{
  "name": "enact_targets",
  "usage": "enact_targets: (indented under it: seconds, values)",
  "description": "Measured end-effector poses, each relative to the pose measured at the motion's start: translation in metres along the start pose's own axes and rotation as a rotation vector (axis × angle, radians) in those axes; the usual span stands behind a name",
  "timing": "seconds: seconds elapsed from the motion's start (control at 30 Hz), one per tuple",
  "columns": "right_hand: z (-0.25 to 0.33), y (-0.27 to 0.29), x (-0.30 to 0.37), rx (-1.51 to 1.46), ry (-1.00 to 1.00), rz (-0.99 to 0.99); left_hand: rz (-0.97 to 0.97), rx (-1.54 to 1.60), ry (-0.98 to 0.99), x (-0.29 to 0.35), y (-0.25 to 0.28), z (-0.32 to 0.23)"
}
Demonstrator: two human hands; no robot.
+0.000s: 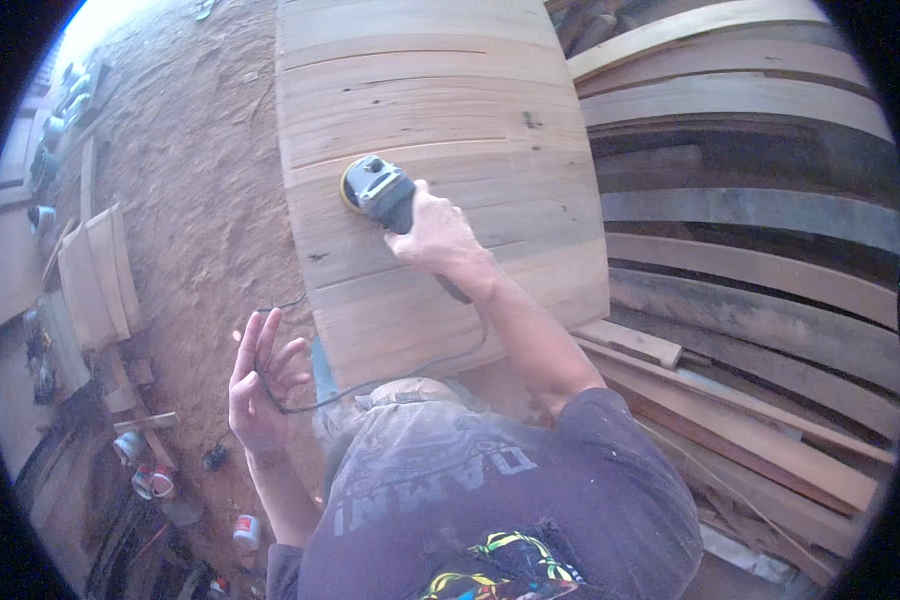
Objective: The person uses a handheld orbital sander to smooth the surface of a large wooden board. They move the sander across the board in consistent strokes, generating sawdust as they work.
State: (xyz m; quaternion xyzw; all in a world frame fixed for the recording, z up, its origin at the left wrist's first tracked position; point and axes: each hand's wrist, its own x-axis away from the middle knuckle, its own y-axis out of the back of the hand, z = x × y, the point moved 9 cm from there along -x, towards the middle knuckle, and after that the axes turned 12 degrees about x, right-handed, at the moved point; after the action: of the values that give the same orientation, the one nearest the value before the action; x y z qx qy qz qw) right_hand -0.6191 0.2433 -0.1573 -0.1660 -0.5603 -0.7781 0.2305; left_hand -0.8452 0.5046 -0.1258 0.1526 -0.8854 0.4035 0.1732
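My right hand (438,232) is wrapped round the body of a grey angle grinder (382,190), whose yellow-edged disc (349,186) rests on or just above a wide wooden panel (450,215). A dark power cord (410,371) leaves the grinder's back end and loops across to my left hand (262,385). That hand is raised beside the panel's near left corner, its fingers partly bent with the cord running through them. The panel is pale, with long grooves and small dark knots. What the disc covers is hidden.
Stacked boards (730,210) lie along the right, with narrower planks (750,430) nearer me. Bare brown earth (190,170) is on the left. Wood pieces (100,275), several small cans and a white container (246,531) sit at the far left and lower left.
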Motion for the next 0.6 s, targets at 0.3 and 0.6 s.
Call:
enact_targets:
  seconds: [0.3, 0.6]
  values:
    - [-0.143, 0.045, 0.015, -0.064, -0.193, -0.173, 0.159, -0.042, 0.145, -0.026, -0.035, 0.03]
    - [-0.284, 0.087, 0.027, -0.075, -0.356, -0.26, 0.18, -0.038, 0.231, -0.038, -0.073, 0.06]
